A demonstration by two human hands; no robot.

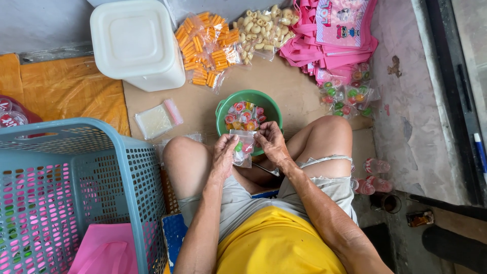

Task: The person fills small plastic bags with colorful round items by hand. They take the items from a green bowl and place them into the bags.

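I sit on the floor with knees apart. My left hand and my right hand both pinch the top of a small clear plastic bag with a few coloured jelly cups inside. Right behind the bag stands a green bowl filled with more red, orange and green jelly cups. The bag hangs between my knees, just in front of the bowl's near rim.
A blue lattice basket with pink bags stands at my left. A white lidded tub, bags of orange snacks and pale snacks, pink printed bags, filled jelly bags and a small stack of clear bags lie around.
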